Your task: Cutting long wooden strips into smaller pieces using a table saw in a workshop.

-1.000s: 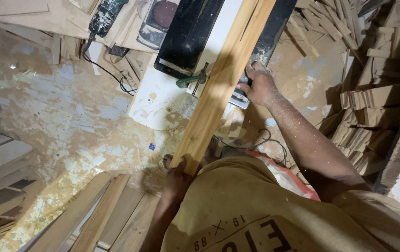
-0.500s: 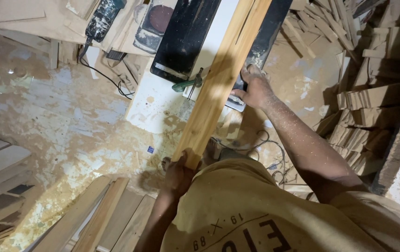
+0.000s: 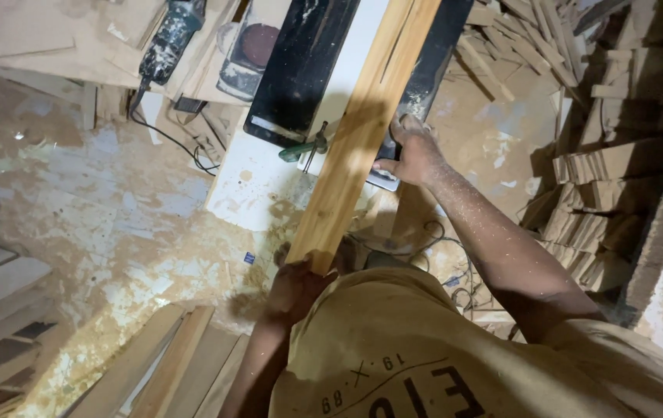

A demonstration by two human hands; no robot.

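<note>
Left hand [image 3: 294, 288] grips the near end of the long pale wooden plank [image 3: 362, 131] lying along the white-topped saw table [image 3: 250, 182], right hand [image 3: 409, 151] pressed on its edge; a slot shows far up, most length apparently uncut.

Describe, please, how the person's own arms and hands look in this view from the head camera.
Both arms are bare: no sleeves reach the forearms, and neither the left hand nor the right hand wears a glove. No watch or ring shows. Pale sawdust speckles the right forearm. The left arm lies mostly in shadow. A tan short-sleeved shirt with dark printed marks covers the body.
</note>
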